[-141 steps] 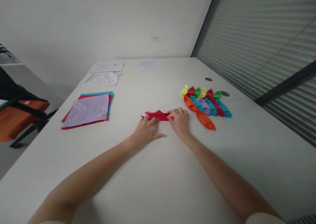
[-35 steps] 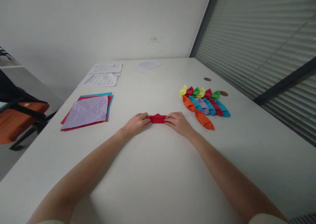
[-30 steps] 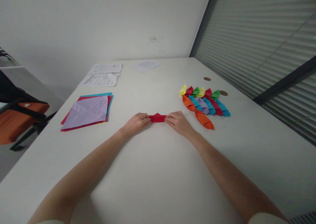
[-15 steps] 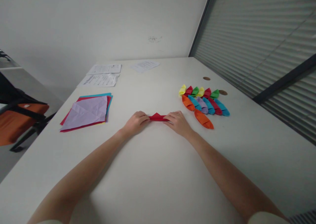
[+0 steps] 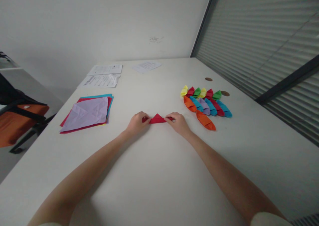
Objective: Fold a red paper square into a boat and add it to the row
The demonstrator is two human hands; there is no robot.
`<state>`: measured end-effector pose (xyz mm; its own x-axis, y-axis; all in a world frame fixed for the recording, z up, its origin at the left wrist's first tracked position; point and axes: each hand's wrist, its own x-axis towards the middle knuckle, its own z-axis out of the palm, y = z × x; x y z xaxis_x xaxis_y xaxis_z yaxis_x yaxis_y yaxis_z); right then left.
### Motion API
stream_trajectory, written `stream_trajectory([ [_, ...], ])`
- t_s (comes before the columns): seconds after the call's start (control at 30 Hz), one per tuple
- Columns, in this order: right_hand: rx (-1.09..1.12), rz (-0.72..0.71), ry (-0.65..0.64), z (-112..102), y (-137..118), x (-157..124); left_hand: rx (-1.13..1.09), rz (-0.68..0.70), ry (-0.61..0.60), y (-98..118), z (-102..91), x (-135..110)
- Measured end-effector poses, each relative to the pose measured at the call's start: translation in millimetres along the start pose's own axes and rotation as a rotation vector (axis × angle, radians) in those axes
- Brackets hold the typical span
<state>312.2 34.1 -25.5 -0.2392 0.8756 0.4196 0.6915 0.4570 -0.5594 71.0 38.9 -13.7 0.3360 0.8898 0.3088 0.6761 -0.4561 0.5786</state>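
Paper [image 5: 157,119], red, folded to a flat narrow strip with a low triangular peak at the middle, flat on the desk [image 5: 159,179] a little beyond its centre. Held at both ends. Left grip [image 5: 136,122] clamped on the left end, fingers curled over it, a sliver of red showing between them. Right grip [image 5: 177,122] clamped on the right end, fingertips pressing the strip down against the desk. Only the peaked middle stretch bare between the two grips; both ends hidden under fingers. Forearms stretched out over the desk from the near edge, converging on the paper.

Near the right grip on its right, apart from it: an orange boat [image 5: 205,120], folded, lying alone. Beyond that, a double row of boats [image 5: 206,101] in yellow, red, green, orange, blue and lilac, packed side by side and touching. Brown disc [image 5: 224,93] on the desk just past the row.

Well to the left of the left grip: a stack [image 5: 86,112] of flat coloured sheets, a creased lilac one on top, red and blue edges showing beneath. Toward the far edge, white printed pages [image 5: 101,80]. Off the desk at left, an orange chair [image 5: 15,123]. Along the right side, closed blinds [image 5: 261,36].
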Motion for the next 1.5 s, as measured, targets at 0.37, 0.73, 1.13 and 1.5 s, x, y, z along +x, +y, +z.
stream_trajectory([
  [0.37, -0.025, 0.044, 0.032, 9, 5, 1, 0.068, 0.040, -0.009, -10, 4.8, 4],
  [0.73, 0.086, 0.258, 0.007, 1, 0, 4, 0.049, 0.071, -0.065, -13, 3.2, 6],
  [1.13, -0.135, 0.278, -0.055, 0, -8, 1, 0.078, 0.064, -0.097, -1, -1.5, 1],
  [1.5, -0.061, 0.220, -0.109, -3, -1, 0, 0.079, -0.056, -0.176, 3, -2.5, 5],
])
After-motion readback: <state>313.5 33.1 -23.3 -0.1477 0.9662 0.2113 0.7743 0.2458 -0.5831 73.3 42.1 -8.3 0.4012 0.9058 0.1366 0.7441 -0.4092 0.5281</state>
